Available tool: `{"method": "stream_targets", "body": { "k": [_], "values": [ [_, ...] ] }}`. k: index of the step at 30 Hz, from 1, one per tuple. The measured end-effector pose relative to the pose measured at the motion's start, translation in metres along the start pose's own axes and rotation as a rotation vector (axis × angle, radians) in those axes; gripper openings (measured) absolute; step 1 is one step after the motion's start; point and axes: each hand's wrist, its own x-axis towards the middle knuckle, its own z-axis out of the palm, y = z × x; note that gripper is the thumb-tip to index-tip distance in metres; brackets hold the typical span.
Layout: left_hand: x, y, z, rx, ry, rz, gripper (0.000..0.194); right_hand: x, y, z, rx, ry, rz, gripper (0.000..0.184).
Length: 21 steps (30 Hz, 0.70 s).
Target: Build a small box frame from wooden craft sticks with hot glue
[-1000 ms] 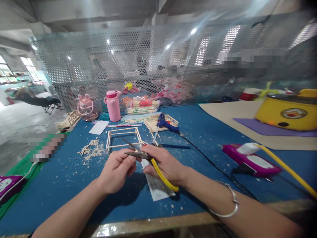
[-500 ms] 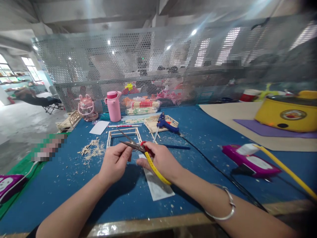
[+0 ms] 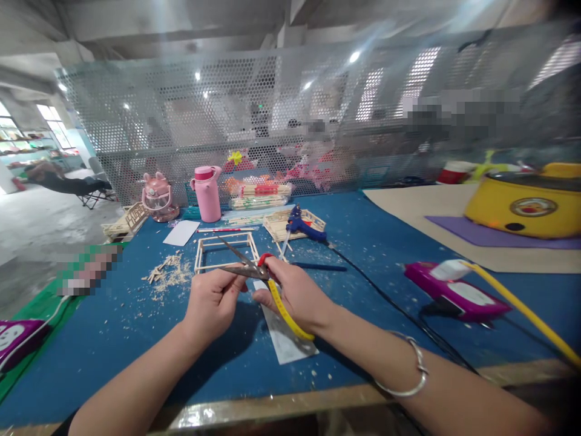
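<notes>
My right hand (image 3: 294, 290) grips a pair of scissors (image 3: 252, 270) with red and yellow handles, the blades spread and pointing left. Close beside the blades, my left hand (image 3: 215, 303) is closed in a pinch; whatever lies between its fingertips is hidden or too small to name. Just beyond my hands stands a small rectangular frame of wooden sticks (image 3: 225, 240). A pale sheet (image 3: 290, 348) lies on the blue table under my right hand. Wood scraps and crumbs (image 3: 169, 272) are heaped left of the frame.
A blue glue gun (image 3: 305, 227) rests by a wooden stick structure (image 3: 275, 225), its cord running right. Behind stand a pink bottle (image 3: 207, 197) and a rabbit-eared bottle (image 3: 158, 197). To the right are a purple power strip (image 3: 458, 290) and a yellow cooker (image 3: 521, 203). A perforated screen (image 3: 218, 109) rises behind.
The scissor blades have spread wider, and the lower blade has dropped slightly nearer my left hand. Both hands have stayed almost in place.
</notes>
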Motion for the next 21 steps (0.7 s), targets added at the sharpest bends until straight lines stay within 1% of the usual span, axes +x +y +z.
{"method": "stream_targets", "body": {
  "k": [5, 8, 13, 17, 21],
  "values": [
    [0.0011, 0.0019, -0.0013, 0.021, 0.032, -0.017, 0.030, 0.0010, 0.0013, -0.0001, 0.020, -0.048, 0.041, 0.049],
    [0.0019, 0.0017, -0.0021, 0.014, 0.018, -0.041, 0.030, 0.0017, 0.0021, -0.0008, 0.017, -0.045, 0.056, 0.052],
    [0.0025, 0.0008, -0.0012, -0.076, -0.022, -0.106, 0.027, 0.0029, 0.0030, 0.0002, 0.109, -0.065, 0.055, 0.055],
    [0.0022, -0.0032, 0.0002, -0.185, -0.044, -0.211, 0.024, 0.0044, 0.0015, 0.0001, 0.129, -0.096, 0.082, 0.048],
    [0.0023, -0.0054, 0.0004, -0.184, -0.075, -0.242, 0.029, 0.0060, 0.0001, -0.0049, 0.037, -0.076, 0.066, 0.043]
  ]
}}
